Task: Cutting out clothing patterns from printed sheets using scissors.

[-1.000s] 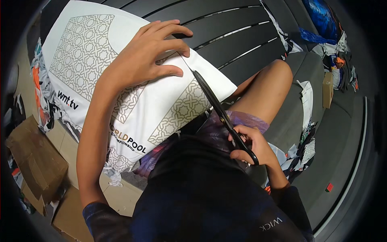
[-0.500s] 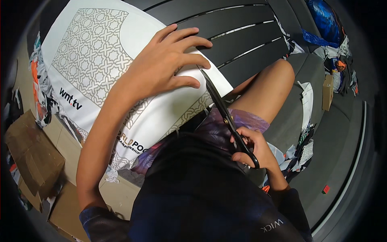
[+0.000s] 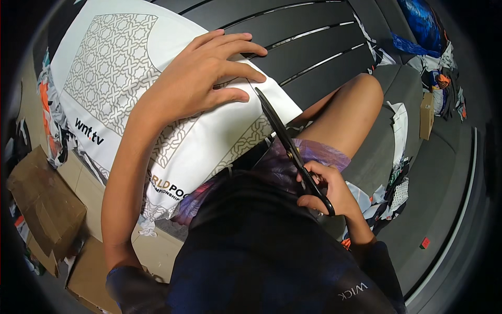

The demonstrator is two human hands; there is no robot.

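Note:
White fabric [image 3: 209, 141] with a tan lattice pattern and dark printing lies over a dark slatted surface and across my lap. My left hand [image 3: 201, 73] rests on the fabric near its right edge, fingers spread and bent, thumb apart. In my right hand [image 3: 329, 191] is a pair of long black scissors [image 3: 280, 125], fingers and thumb through the handles. The blades point up and left, their tips on the fabric just beside my left thumb and forefinger. The blades look close together. How far the lower blade lies under the fabric is hidden.
Dark slats [image 3: 308, 39] run behind the fabric. Grey cushioned seating [image 3: 355, 152] holds fabric scraps [image 3: 400, 128] on the right, with a small cardboard box [image 3: 427, 116]. A brown cardboard box [image 3: 47, 201] stands on the floor at left, near more scraps [image 3: 49, 120]. A small red block [image 3: 425, 243] lies at right.
My left hand has shifted slightly left on the fabric, and the fabric's patterned part has moved left too. The scissor tips have moved slightly up and left.

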